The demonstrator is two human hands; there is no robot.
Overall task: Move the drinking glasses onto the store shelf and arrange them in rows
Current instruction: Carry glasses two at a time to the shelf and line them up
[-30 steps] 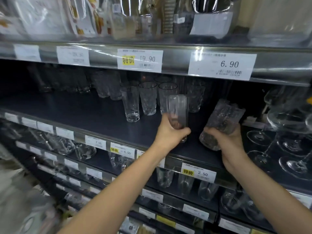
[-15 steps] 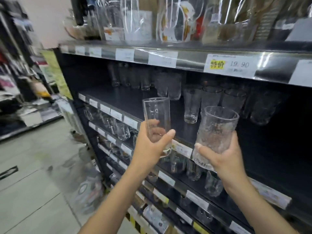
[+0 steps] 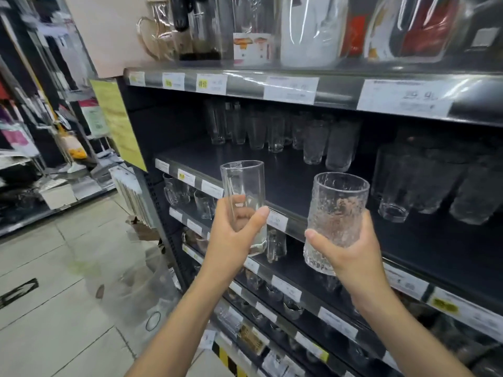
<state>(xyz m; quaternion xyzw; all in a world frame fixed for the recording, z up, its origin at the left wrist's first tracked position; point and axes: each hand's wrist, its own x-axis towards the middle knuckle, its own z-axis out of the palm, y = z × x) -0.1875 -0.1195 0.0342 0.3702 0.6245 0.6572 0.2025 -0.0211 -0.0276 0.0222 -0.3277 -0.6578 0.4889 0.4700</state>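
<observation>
- Shelving unit [image 3: 163, 126] in dark metal fills the right of the aisle, with several tiers one above another.
- Floor [image 3: 68, 268] of pale tiles runs off to the left of it.
- Top tier [image 3: 245, 84] carries wrapped goods [image 3: 307, 31] in shiny clear packaging.
- Middle shelf [image 3: 285, 175] is dark and mostly bare towards its front edge and left end.
- Back-row glasses [image 3: 272, 129] stand upright in a line along that shelf's back edge.
- More glasses [image 3: 424, 180] crowd the right end of the same shelf, blurred, so their pattern is hard to read.
- Textured glass [image 3: 337, 210] sits upright in the air, just out from the middle shelf's front edge and not resting on it.
- Smooth glass [image 3: 242, 186], taller and narrower, is also held up in front of that front edge, to the left of the textured one and apart from it.
- Right hand [image 3: 351, 254] is wrapped round the lower part of the textured glass, thumb across its near side.
- Left hand [image 3: 231, 240] is curled round the lower half of the smooth glass, thumb lying over the front.
- Price labels [image 3: 291, 89] line the front edges of the tiers; their print is too blurred to read.
</observation>
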